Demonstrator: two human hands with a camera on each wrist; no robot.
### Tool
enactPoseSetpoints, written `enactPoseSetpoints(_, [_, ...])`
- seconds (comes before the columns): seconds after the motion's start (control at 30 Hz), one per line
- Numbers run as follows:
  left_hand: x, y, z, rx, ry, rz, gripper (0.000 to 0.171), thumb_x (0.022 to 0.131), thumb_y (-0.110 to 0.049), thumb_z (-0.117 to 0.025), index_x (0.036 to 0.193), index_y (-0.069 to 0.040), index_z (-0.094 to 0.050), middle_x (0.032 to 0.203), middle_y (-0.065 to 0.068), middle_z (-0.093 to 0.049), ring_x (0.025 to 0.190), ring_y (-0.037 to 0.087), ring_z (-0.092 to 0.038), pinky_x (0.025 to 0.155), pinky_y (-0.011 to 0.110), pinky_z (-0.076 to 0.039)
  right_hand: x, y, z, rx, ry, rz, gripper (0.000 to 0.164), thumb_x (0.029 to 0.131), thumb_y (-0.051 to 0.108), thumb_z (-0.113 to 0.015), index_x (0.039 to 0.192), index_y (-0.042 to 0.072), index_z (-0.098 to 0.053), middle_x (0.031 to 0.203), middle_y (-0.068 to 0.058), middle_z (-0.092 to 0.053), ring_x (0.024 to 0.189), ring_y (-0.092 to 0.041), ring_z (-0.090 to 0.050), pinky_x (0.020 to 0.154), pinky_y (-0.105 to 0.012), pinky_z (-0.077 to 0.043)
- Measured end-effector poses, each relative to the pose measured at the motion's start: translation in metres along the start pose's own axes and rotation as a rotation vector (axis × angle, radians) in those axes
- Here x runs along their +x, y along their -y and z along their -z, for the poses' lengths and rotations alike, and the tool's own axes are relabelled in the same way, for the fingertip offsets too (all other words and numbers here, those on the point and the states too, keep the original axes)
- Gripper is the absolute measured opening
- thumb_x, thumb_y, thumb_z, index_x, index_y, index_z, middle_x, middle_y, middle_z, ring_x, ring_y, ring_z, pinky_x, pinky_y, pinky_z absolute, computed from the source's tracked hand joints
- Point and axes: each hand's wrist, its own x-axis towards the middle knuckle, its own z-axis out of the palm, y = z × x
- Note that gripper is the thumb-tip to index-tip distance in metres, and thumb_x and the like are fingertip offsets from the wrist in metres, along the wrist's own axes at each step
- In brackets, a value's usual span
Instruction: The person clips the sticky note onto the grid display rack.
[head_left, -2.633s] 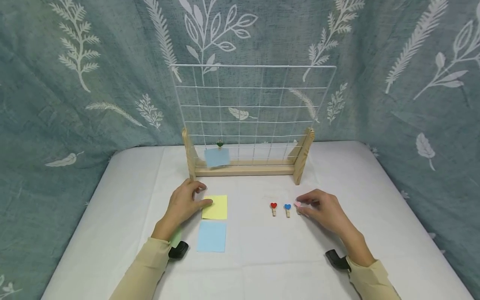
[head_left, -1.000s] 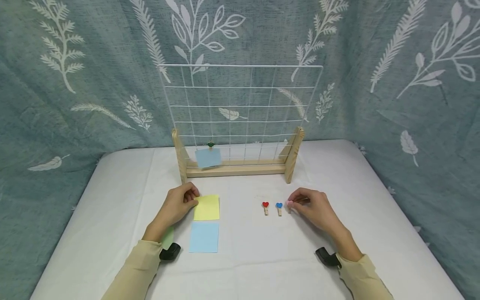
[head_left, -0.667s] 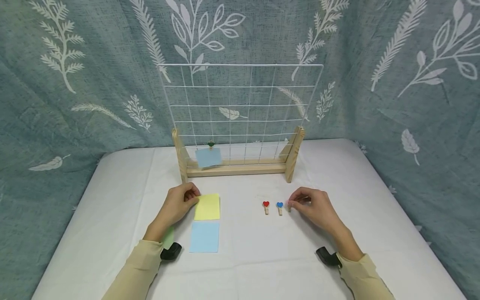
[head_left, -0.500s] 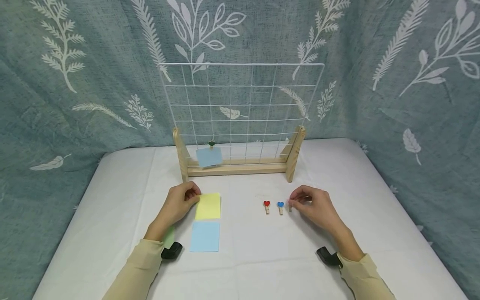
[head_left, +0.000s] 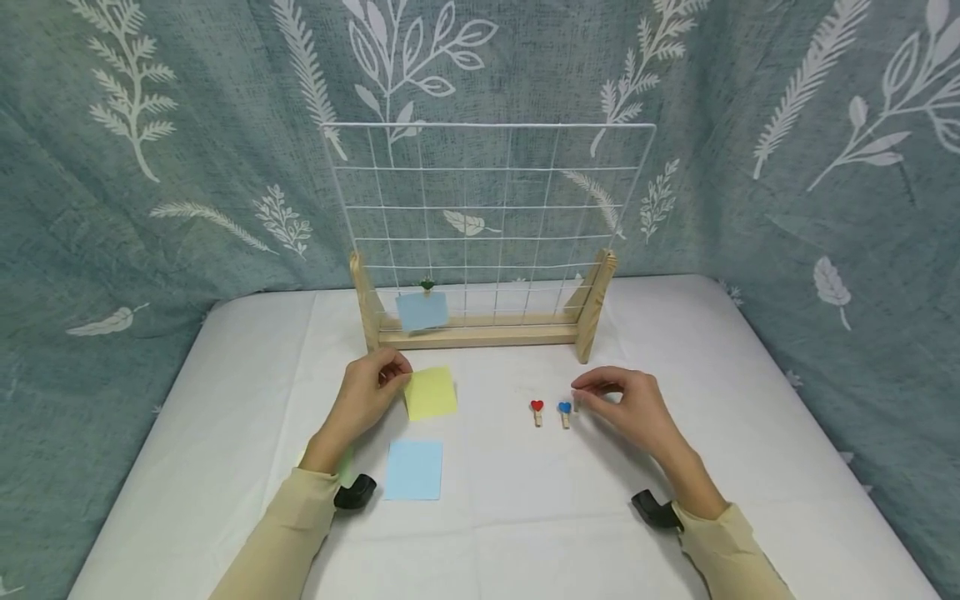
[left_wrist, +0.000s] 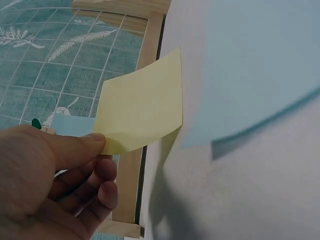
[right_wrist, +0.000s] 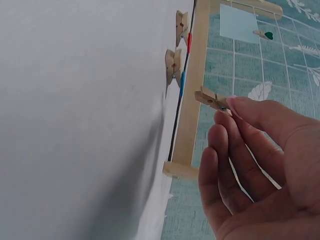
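My left hand (head_left: 370, 389) pinches a yellow sticky note (left_wrist: 142, 102) by one corner between thumb and fingers. In the left wrist view the note is lifted off the table and curves slightly. My right hand (head_left: 626, 407) pinches a small wooden clothespin (right_wrist: 212, 99) with a pink heart, mostly covered by the thumb. Just left of that hand lie a clothespin with a blue heart (head_left: 565, 408) and one with a red heart (head_left: 537, 407). A light blue sticky note (head_left: 414, 471) lies below the yellow one. Under the left wrist, a green note (head_left: 346, 468) shows partly.
A white wire grid (head_left: 487, 169) stands in a wooden base (head_left: 480, 336) at the table's back. A blue note (head_left: 422, 311) hangs low on its left, held by a green-topped clothespin (head_left: 427, 285). Patterned curtain (head_left: 247, 108) surrounds the white table (head_left: 510, 533).
My left hand has raised the yellow note off the table and tilted it. My right hand has picked up the pink-heart clothespin and shifted slightly up and left.
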Motion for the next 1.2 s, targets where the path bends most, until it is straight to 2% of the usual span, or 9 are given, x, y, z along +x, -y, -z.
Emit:
enactPoseSetpoints(0.17, [0.005, -0.006, -0.003, 0.007, -0.017, -0.029, 0.007, 0.089, -0.009, -0.073, 0.09, -0.011, -0.067, 0.082, -0.001, -0.062, 0.073, 0.012, -0.055, 0.063, 0.026, -0.046, 0.004, 0.007, -0.003, 0.02, -0.002, 0.005, 0.018, 0.087, 0.02, -0.077, 0.105, 0.02, -0.075, 0.097, 0.009, -0.074, 0.087, -0.011, -0.071, 0.078, -0.037, -0.055])
enactPoseSetpoints(0.4, [0.011, -0.012, -0.009, 0.012, -0.045, -0.067, 0.012, 0.087, -0.006, -0.074, 0.086, -0.014, -0.066, 0.079, -0.002, -0.059, 0.071, 0.012, -0.053, 0.062, 0.027, -0.047, 0.008, 0.009, -0.012, 0.049, 0.036, 0.012, 0.014, 0.088, 0.021, -0.076, 0.102, 0.021, -0.074, 0.096, 0.011, -0.072, 0.087, -0.009, -0.07, 0.079, -0.033, -0.056])
enactPoseSetpoints(0.6, [0.016, -0.018, -0.013, 0.013, -0.051, -0.073, 0.011, 0.087, -0.007, -0.075, 0.086, -0.014, -0.066, 0.08, -0.003, -0.06, 0.071, 0.011, -0.053, 0.062, 0.026, -0.046, 0.012, 0.01, -0.017, 0.046, 0.059, -0.036, 0.011, 0.093, 0.025, -0.07, 0.103, 0.022, -0.067, 0.096, 0.011, -0.068, 0.089, -0.006, -0.063, 0.074, -0.024, -0.054])
enactPoseSetpoints(0.73, [0.02, -0.022, -0.016, 0.008, -0.049, -0.088, 0.011, 0.087, -0.007, -0.075, 0.086, -0.013, -0.066, 0.081, -0.002, -0.06, 0.072, 0.014, -0.055, 0.062, 0.026, -0.046, 0.017, 0.013, -0.018, 0.036, 0.038, -0.007, 0.011, 0.093, 0.022, -0.069, 0.104, 0.019, -0.067, 0.095, 0.009, -0.069, 0.086, -0.006, -0.064, 0.071, -0.022, -0.053])
enactPoseSetpoints(0.87, [0.025, -0.025, -0.02, 0.016, -0.056, -0.112, 0.012, 0.086, -0.006, -0.075, 0.085, -0.013, -0.066, 0.081, -0.002, -0.061, 0.071, 0.015, -0.055, 0.062, 0.026, -0.047, 0.024, 0.018, -0.018, 0.047, 0.023, 0.022, 0.012, 0.091, 0.02, -0.072, 0.102, 0.017, -0.067, 0.092, 0.007, -0.07, 0.082, -0.008, -0.066, 0.07, -0.022, -0.055])
enactPoseSetpoints(1.03, [0.033, -0.032, -0.027, 0.029, -0.066, -0.142, 0.01, 0.088, -0.008, -0.074, 0.086, -0.014, -0.066, 0.08, -0.003, -0.061, 0.07, 0.01, -0.054, 0.061, 0.025, -0.047, 0.031, 0.023, -0.019, 0.085, 0.009, 0.029, 0.013, 0.088, 0.019, -0.076, 0.1, 0.017, -0.07, 0.09, 0.007, -0.071, 0.078, -0.008, -0.069, 0.07, -0.03, -0.057])
enactPoseSetpoints(1.2, [0.039, -0.04, -0.03, 0.03, -0.06, -0.126, 0.009, 0.089, -0.008, -0.073, 0.088, -0.014, -0.066, 0.083, -0.002, -0.062, 0.073, 0.012, -0.055, 0.062, 0.026, -0.047, 0.039, 0.025, -0.023, 0.121, -0.007, 0.046, 0.018, 0.086, 0.015, -0.077, 0.103, 0.01, -0.071, 0.09, 0.005, -0.072, 0.078, -0.007, -0.069, 0.073, -0.029, -0.058])
